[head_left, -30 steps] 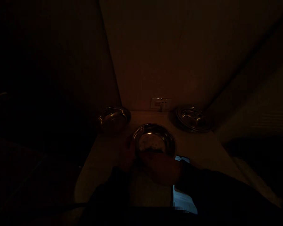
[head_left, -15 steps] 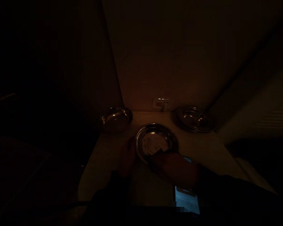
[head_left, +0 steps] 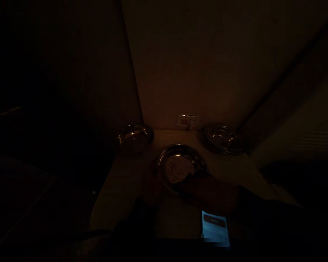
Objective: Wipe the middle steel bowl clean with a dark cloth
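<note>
The scene is very dark. A shiny round steel plate [head_left: 177, 165] with pale specks in it lies in the middle of a light tabletop [head_left: 125, 193]. My left hand [head_left: 152, 185] rests against the plate's left rim. My right hand [head_left: 205, 189] reaches from the right over the plate's near right edge, its fingers low on the rim. Darkness hides the fingers of both hands, so I cannot make out their grip.
A steel bowl [head_left: 135, 137] sits at the back left and a compartment plate [head_left: 224, 138] at the back right. A wall socket [head_left: 188, 120] is behind them. A lit phone [head_left: 215, 228] lies near the table's front edge.
My right hand has slid to the right along the plate's near edge, uncovering more of the phone screen. The left hand stays at the left rim.
</note>
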Tool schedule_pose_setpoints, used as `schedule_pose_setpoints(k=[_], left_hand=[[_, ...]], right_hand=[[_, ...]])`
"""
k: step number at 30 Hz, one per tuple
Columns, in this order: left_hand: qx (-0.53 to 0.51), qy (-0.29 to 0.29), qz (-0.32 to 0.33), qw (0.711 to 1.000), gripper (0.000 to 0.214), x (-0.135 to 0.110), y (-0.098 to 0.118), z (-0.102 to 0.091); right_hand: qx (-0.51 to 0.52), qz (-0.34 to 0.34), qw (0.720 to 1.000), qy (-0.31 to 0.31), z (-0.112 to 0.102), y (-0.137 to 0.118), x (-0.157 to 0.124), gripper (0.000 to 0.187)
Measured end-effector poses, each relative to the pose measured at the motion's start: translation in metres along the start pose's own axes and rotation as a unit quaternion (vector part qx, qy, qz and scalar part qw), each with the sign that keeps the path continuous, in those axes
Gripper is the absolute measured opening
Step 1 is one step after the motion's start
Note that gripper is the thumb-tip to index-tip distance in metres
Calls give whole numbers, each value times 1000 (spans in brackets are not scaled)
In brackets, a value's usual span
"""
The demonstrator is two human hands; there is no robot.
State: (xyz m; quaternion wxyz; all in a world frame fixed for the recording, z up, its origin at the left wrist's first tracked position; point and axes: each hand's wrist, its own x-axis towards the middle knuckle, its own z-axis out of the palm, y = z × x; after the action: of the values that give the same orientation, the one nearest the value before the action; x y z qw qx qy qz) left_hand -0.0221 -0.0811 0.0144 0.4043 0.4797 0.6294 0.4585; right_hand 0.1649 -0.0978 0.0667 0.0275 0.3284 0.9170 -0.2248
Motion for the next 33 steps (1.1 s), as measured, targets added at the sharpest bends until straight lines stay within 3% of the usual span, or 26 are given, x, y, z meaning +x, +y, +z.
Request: schedule_pose_setpoints(k=[6,11,16,19,22,26,33], left_hand=[[27,-5,42,999,43,7,-5,-4],[9,-48,45,998,39,19,0,-9],[-4,1,-4,1000,33,23,6,-4],[2,20,-41,999,40,15,6,-6],[17,0,-60,998,46,-2,4,-7],[32,34,-33,998,44,-15,2,-7],[3,-7,-46,999,33,25,8,-11]], right_hand=[[43,-14,998,46,9,-10,23,34],[5,-23,1000,-2,-5,4,-4,31],[-10,-5,1000,17,1,-3,4,33],[-24,23,999,23,10,-13,20,34],[-27,41,998,33,15,-19,29,34],[-24,46,997,51,17,-21,32,34],[-32,20,999,14,4,-9,1,31]])
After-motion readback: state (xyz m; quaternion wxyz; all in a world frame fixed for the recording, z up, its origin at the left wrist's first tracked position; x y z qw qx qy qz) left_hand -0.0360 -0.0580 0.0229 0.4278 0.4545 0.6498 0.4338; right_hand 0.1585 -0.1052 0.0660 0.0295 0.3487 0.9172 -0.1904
